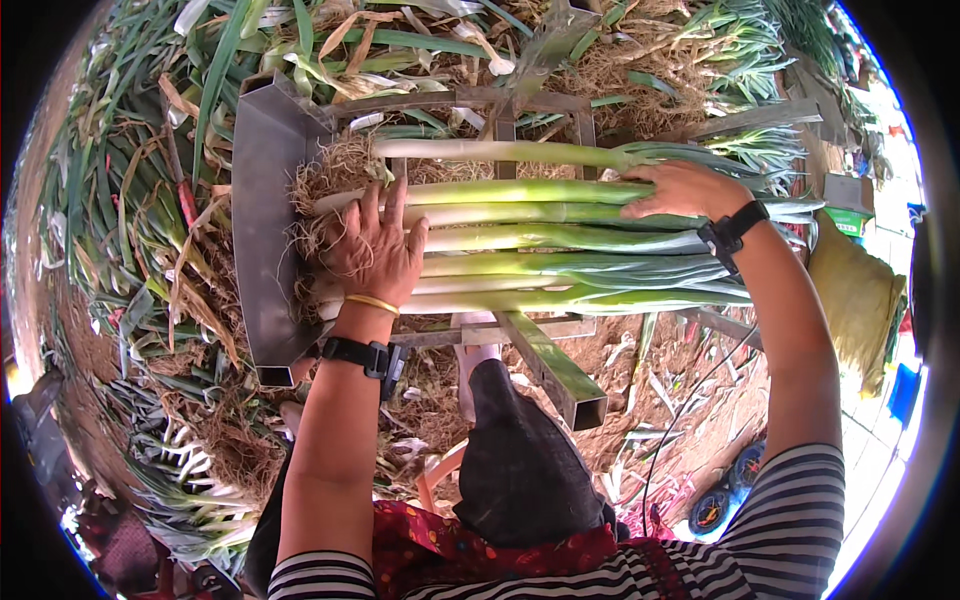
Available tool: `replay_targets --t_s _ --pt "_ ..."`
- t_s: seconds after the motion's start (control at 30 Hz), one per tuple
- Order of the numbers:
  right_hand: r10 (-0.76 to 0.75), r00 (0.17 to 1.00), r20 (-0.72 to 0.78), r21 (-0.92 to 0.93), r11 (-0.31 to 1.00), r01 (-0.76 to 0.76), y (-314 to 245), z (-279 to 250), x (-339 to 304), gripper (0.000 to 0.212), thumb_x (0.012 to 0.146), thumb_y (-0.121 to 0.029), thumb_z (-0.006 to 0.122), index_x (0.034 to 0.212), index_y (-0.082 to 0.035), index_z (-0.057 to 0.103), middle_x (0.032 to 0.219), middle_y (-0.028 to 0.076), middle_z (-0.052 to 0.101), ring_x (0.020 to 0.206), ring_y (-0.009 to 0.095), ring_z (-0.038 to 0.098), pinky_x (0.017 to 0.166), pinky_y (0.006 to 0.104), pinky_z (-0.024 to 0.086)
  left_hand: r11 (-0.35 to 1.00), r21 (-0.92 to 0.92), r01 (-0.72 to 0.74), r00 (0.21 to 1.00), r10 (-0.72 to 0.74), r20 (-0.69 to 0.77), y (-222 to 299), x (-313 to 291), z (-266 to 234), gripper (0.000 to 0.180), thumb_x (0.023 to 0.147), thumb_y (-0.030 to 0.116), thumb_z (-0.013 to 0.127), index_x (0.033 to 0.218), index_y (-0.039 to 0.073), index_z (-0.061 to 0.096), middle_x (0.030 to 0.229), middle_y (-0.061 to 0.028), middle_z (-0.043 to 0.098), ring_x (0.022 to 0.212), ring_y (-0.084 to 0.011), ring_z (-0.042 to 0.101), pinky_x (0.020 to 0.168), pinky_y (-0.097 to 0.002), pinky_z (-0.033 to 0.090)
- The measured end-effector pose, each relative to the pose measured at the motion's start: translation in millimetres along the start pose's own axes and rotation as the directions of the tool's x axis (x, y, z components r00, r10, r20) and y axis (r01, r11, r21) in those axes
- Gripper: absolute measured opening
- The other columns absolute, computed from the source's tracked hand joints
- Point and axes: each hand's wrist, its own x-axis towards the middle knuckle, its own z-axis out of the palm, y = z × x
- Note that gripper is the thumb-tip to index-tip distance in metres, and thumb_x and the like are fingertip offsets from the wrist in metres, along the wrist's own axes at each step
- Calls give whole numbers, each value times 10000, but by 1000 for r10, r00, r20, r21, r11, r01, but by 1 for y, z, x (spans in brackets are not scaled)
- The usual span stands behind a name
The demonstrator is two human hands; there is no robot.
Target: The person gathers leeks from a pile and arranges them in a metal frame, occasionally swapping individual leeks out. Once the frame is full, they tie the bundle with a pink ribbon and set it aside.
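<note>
Several long leeks point(520, 238) lie side by side across a metal rack, white root ends to the left and blue-green leaves to the right. Their roots point(318, 215) sit close to the upright metal end plate point(268, 220). My left hand point(375, 245) rests on the white ends near the roots, fingers spread and pointing away from me. Over the green part, my right hand point(690, 190) lies across the far leeks with its fingers reaching left; its fingers are apart. One leek point(490, 151) lies a little apart at the far side of the row.
Loose leaves and leeks point(110, 220) are heaped on the left, and more leeks with roots point(690, 70) lie beyond the rack. A square metal bar point(550, 370) sticks out toward me. Another leek pile point(190, 480) is at the lower left; a yellowish sack point(850, 300) stands right.
</note>
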Motion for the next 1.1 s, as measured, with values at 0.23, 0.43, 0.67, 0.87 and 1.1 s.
replay_targets --t_s 0.23,0.43,0.67,0.87,1.1 --pt "106 977 -187 -161 977 -137 28 32 12 889 752 -713 484 1433 -194 247 1330 218 438 1208 372 441 1022 422 340 1000 -10 -4 1000 4 2 2 0 3 562 872 427 459 1394 263 332 1368 -49 385 1151 -283 386 981 -506 252" --pt "99 991 -92 88 992 -91 12 13 -10 826 789 -670 484 1420 -172 294 1376 214 386 1256 365 386 1060 411 277 999 -46 -7 1000 7 8 -3 -2 6 564 876 435 452 1401 280 316 1382 -48 368 1173 -298 376 994 -512 233" --pt "3 876 -481 206 972 110 45 -2 15 542 901 -422 501 1359 -152 400 1267 208 504 1196 345 459 1003 421 354 1000 19 3 1000 -3 0 3 -1 -3 570 886 427 438 1417 282 288 1391 -47 367 1161 -299 386 980 -502 246" --pt "-88 908 -411 -168 986 20 26 11 69 558 875 -358 550 1350 -106 402 1324 201 445 1233 320 424 1049 463 282 1000 9 -5 1000 5 2 5 -3 1 577 889 433 434 1423 280 279 1381 -52 387 1147 -303 395 982 -505 238" --pt "-287 749 -597 -170 958 232 -2 6 14 416 830 -222 556 1220 -88 501 1175 116 519 1104 288 477 963 410 334 996 93 -13 999 16 -31 -1 -5 2 556 881 445 435 1391 237 352 1356 -50 417 1104 -266 395 979 -495 239"
